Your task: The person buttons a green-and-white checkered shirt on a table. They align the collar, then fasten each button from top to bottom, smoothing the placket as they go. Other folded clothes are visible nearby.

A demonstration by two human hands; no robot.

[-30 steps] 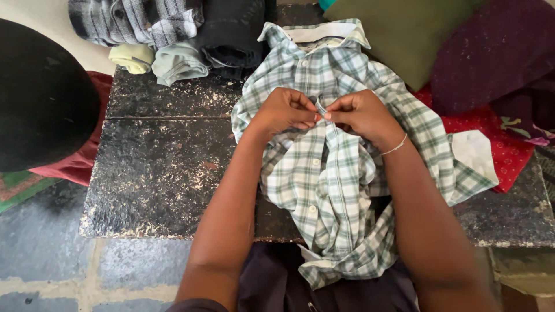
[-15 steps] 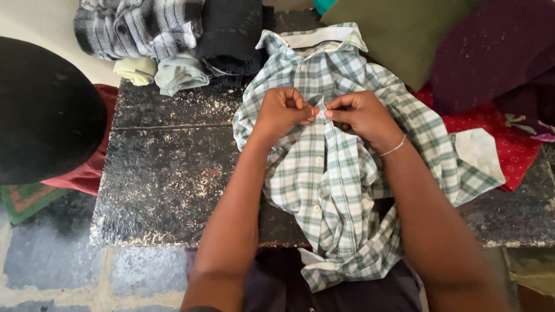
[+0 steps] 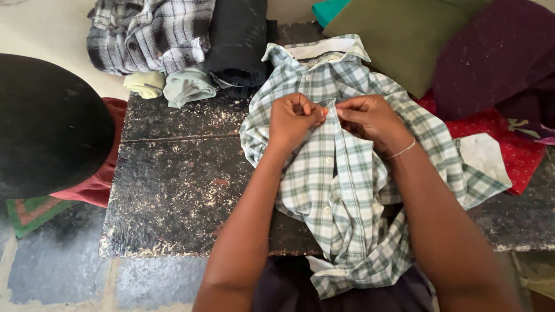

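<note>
A green and white checked shirt (image 3: 347,190) lies front up on a dark, worn stone slab (image 3: 173,190), its collar at the far side and its hem hanging over the near edge. My left hand (image 3: 293,118) and my right hand (image 3: 370,118) meet over the button strip at chest height. Each pinches one edge of the shirt front between thumb and fingers, the fingertips almost touching. A thin bracelet circles my right wrist. Several white buttons show along the strip below my hands.
Folded clothes are piled at the slab's far left: a grey plaid one (image 3: 150,34), a black one (image 3: 237,40), two pale rolled pieces (image 3: 173,86). Olive (image 3: 399,34), maroon (image 3: 497,52) and red dotted (image 3: 503,144) cloths lie to the right. A large black round thing (image 3: 46,127) stands left.
The view has shifted, so everything sits lower and further right. My hands stay pinched together on the shirt front, with the fingertips now closer to each other.
</note>
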